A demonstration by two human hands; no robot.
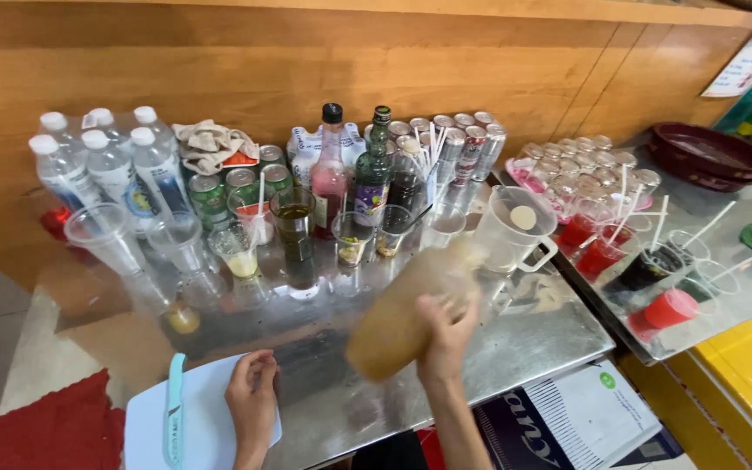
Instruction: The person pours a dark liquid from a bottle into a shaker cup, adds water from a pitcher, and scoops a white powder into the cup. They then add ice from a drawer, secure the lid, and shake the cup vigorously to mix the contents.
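Here a blurred, tan-filled plastic bottle [406, 309] is gripped near its lower end by the right hand [446, 335]; its long axis is tilted, neck up and right towards the clear plastic measuring jug [515, 231]. The left hand [251, 402] is rested flat, fingers loose and holding nothing, on the white cutting board [202, 435] beside a teal-handled knife [173, 409]. Counted: one jug, five capped water bottles [106, 165], perhaps more hidden.
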